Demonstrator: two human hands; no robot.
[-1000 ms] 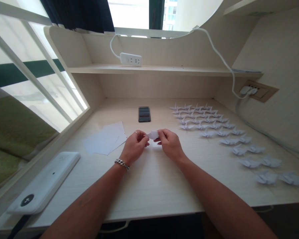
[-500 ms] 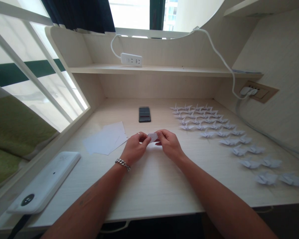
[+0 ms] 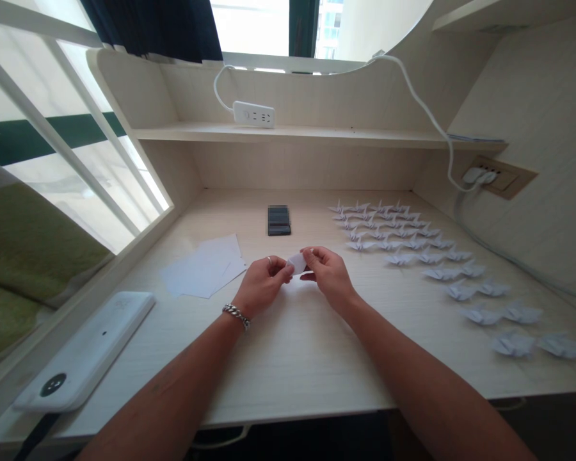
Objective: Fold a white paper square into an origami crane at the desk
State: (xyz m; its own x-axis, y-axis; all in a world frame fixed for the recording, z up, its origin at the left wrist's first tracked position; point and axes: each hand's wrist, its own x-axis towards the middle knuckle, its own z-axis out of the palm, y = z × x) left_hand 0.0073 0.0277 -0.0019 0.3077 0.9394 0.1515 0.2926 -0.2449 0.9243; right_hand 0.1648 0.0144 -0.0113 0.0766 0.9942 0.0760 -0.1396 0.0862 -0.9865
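Observation:
A small folded piece of white paper [image 3: 297, 263] is held just above the desk, pinched between both hands. My left hand [image 3: 263, 282], with a ring and a chain bracelet, grips its left edge between thumb and fingers. At the other edge, my right hand [image 3: 330, 272] has thumb and fingers closed on the paper. The exact folds are too small to make out. Flat white paper sheets [image 3: 204, 272] lie overlapping to the left of my left hand. Folded paper cranes [image 3: 403, 242] stand in several rows to the right.
A dark phone [image 3: 279, 221] lies beyond my hands. At the front left is a white elongated device [image 3: 89, 352] with a black cable. A power strip [image 3: 253, 114] sits on the shelf [image 3: 307, 134]. A white cord [image 3: 420, 102] runs down to the wall socket [image 3: 502, 177].
The folded paper has tilted, its right side now higher, and shows more of its face. My right hand has risen slightly. The sheets, phone and cranes stay put.

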